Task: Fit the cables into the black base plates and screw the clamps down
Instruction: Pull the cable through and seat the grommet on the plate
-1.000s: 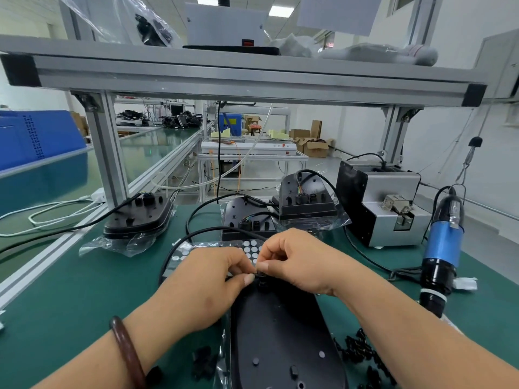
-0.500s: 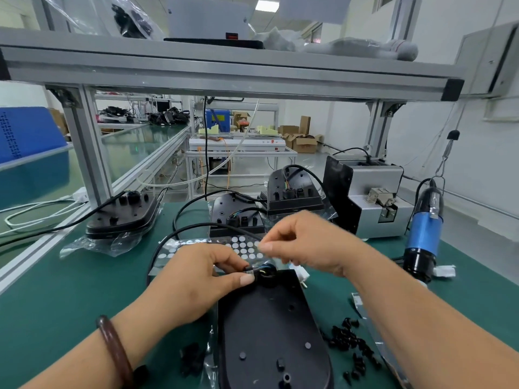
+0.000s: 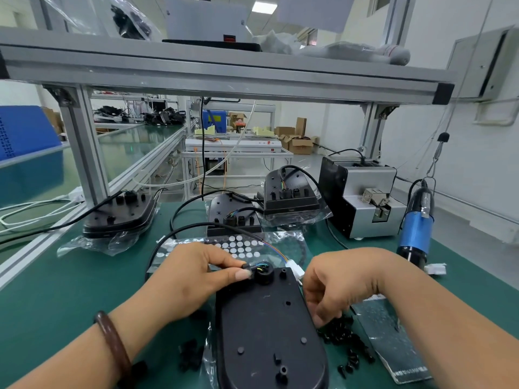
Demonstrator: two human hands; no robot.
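A black oval base plate [image 3: 266,332] lies in front of me on the green mat. My left hand [image 3: 193,276] pinches the end of a black cable [image 3: 196,228] against the round socket at the plate's far end. The cable's coloured wires [image 3: 273,249] run to a white connector [image 3: 295,269] beside the plate. My right hand [image 3: 339,284] is at the plate's right edge, fingers curled down into a pile of small black clamps [image 3: 345,341]. Whether it holds one is hidden.
Three base plates with cables fitted [image 3: 118,217] [image 3: 233,217] [image 3: 292,195] stand at the back. A grey screw feeder [image 3: 362,197] and a blue electric screwdriver [image 3: 415,228] are at right. A sheet of round white pads [image 3: 236,247] lies behind the plate; more black parts [image 3: 191,355] lie at left.
My right hand let go of the cable end and moved right and down to the pile of black clamps. My left hand stays pinching the cable at the socket.
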